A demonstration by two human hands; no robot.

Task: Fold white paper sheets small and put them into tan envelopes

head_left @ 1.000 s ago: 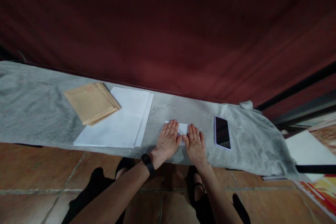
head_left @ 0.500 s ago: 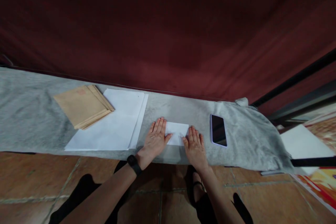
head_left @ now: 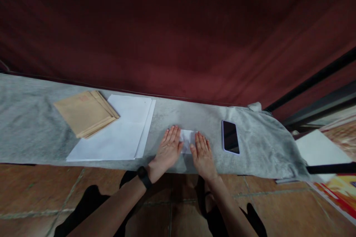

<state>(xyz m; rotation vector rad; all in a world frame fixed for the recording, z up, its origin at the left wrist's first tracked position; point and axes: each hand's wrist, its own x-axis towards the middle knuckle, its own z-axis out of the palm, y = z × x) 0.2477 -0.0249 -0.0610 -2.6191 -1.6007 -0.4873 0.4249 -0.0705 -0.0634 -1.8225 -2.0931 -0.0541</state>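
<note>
A small folded white paper (head_left: pixel 187 138) lies on the grey cloth (head_left: pixel 33 129) that covers the table. My left hand (head_left: pixel 167 150) rests flat on the paper's left end, fingers stretched out, a black band on its wrist. My right hand (head_left: pixel 201 152) lies flat on the paper's right end, fingers together and straight. Only a narrow strip of paper shows between the two hands. Neither hand grips anything.
A stack of white sheets (head_left: pixel 119 133) lies to the left, with several brown envelopes (head_left: pixel 85 113) on its far corner. A dark phone (head_left: pixel 230 137) lies to the right of my hands. A dark red curtain (head_left: pixel 178 29) hangs behind the table. Tiled floor lies below.
Both hands slid apart along the folded paper, then came back together, so less of the paper shows now. The view drifted slightly.
</note>
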